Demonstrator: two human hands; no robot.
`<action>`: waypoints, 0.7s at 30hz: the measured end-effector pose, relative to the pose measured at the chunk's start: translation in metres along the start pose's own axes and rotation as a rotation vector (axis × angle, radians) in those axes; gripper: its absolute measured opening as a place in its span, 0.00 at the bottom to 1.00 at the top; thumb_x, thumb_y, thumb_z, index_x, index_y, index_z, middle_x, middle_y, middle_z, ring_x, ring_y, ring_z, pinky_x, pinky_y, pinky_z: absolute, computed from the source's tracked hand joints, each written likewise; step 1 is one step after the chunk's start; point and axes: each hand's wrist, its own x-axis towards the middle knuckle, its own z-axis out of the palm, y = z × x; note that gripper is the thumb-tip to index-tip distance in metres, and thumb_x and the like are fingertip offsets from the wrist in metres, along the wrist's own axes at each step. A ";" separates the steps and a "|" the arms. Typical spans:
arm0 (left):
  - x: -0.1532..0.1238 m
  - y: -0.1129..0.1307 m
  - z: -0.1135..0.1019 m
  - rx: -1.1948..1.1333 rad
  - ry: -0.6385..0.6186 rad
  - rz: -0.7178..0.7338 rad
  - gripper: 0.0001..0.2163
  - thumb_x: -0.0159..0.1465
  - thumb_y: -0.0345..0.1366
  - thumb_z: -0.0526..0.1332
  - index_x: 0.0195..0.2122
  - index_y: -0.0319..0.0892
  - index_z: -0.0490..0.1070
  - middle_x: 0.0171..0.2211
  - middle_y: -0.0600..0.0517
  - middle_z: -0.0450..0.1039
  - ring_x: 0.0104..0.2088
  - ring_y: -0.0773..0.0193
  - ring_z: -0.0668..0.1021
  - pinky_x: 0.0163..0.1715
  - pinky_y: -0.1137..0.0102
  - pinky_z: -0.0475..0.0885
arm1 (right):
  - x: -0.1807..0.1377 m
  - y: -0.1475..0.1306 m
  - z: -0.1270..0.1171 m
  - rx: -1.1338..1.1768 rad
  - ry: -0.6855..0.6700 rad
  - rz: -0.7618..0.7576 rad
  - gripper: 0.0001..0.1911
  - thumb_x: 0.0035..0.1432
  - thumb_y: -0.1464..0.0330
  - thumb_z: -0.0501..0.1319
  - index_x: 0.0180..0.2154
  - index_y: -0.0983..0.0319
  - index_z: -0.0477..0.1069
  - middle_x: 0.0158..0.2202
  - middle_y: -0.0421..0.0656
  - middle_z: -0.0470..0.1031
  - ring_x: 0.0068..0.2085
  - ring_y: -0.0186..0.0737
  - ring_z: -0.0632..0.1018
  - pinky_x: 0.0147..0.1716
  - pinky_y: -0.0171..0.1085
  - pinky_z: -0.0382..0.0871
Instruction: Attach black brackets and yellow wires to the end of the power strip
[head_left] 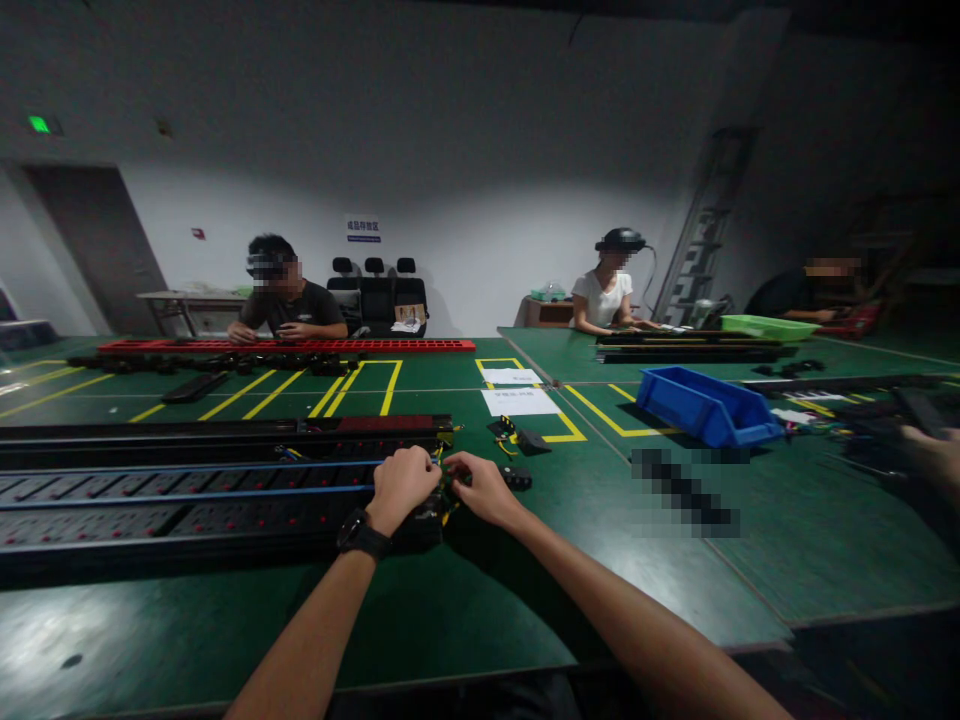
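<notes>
Hands met at one end of the black strip [187,490]: left hand [401,485] grip clenched on it, right hand [484,487] grip curled by yellow wires [448,512], hold unclear. Blue bin [705,405] sat at two o'clock.

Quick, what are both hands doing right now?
Left hand: closed, gripping the end of the black power strip.
Right hand: curled at that same end; what it holds cannot be told.

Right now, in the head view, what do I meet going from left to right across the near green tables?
long black strips → left hand → right hand → blue bin → another person's hand
</notes>
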 end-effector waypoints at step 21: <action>0.020 -0.005 0.005 -0.845 0.025 0.193 0.17 0.62 0.45 0.55 0.30 0.37 0.77 0.30 0.47 0.78 0.33 0.60 0.75 0.34 0.69 0.67 | -0.001 -0.015 -0.021 -0.385 0.210 -0.181 0.11 0.68 0.63 0.59 0.37 0.58 0.78 0.37 0.45 0.79 0.43 0.46 0.72 0.47 0.43 0.63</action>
